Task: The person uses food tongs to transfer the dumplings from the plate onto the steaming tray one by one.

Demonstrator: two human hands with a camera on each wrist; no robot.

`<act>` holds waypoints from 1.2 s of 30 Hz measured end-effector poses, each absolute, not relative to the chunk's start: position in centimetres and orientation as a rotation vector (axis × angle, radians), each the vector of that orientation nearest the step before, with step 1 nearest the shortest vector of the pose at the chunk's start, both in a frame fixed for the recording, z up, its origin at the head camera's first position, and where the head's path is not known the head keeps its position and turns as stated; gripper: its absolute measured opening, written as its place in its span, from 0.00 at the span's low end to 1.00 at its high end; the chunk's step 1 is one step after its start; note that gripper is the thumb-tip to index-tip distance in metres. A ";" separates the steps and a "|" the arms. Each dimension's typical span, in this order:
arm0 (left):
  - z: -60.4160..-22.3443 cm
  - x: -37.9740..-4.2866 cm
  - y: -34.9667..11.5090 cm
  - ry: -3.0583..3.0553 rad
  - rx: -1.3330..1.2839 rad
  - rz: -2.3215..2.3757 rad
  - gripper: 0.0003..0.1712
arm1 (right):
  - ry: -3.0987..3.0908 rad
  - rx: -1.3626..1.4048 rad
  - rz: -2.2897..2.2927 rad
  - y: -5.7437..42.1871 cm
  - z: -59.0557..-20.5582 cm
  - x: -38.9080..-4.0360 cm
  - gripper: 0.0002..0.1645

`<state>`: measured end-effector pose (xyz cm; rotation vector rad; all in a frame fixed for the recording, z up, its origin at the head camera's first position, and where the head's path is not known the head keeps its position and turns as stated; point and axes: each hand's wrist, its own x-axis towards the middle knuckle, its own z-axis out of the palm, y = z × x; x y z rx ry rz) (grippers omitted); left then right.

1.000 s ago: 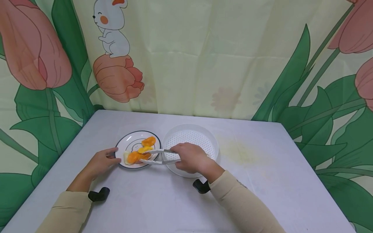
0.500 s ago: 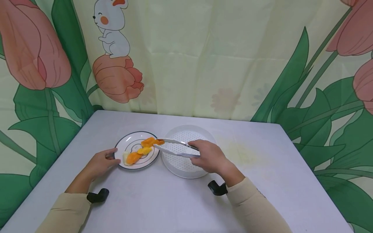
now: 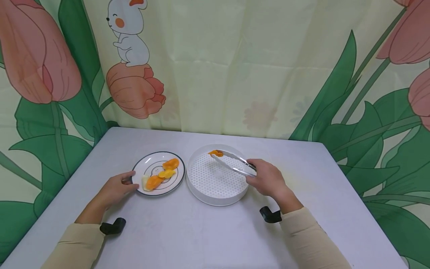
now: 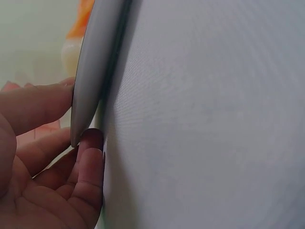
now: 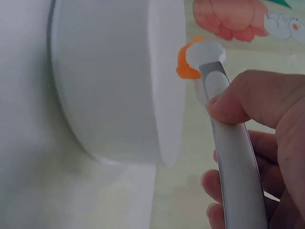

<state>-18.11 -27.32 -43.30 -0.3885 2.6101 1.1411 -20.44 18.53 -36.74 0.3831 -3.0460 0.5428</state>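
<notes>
Tongs (image 5: 239,176) — between the right fingers (image 5: 212,185)

head view: light was bright and even; soft shadows lay on the table (image 3: 188,239) beside both sleeves (image 3: 312,237); the plate (image 3: 142,170) carried a glint. left wrist view: greyer, dimmer; fruit (image 4: 79,24) was blurred. right wrist view: tray (image 5: 105,86) was soft-edged, curtain (image 5: 267,53) out of focus.

You're at what looks like a staged recording corner; can't tell if home or lab. Cream curtain (image 3: 215,82) printed with tulips (image 3: 43,56) and a cartoon rabbit (image 3: 132,48) fills your background. Your white worktop (image 3: 181,235) stands just in front. Black wrist gear (image 3: 113,226) on both your arms. Plate (image 3: 142,170) and perforated tray (image 3: 215,183) read as kitchenware.
</notes>
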 end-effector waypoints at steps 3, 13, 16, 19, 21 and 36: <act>-43.3 -18.1 -27.3 2.610 -0.393 1.138 0.43 | -3.068 0.296 0.540 19.1 -37.1 -20.8 0.34; -43.2 -18.0 -27.2 2.602 -0.413 1.150 0.43 | -3.127 0.162 0.522 19.5 -37.9 -21.5 0.35; -43.2 -18.1 -27.2 2.600 -0.414 1.153 0.43 | -3.138 0.137 0.523 19.4 -37.9 -21.5 0.35; -43.3 -18.1 -27.2 2.602 -0.413 1.149 0.43 | -3.143 0.126 0.500 19.4 -37.9 -21.6 0.36; -43.4 -18.1 -27.2 2.606 -0.411 1.147 0.43 | -3.147 0.120 0.483 19.3 -37.9 -21.6 0.36; -43.2 -17.9 -27.1 2.613 -0.404 1.159 0.42 | -3.135 0.089 0.498 19.2 -37.8 -21.7 0.37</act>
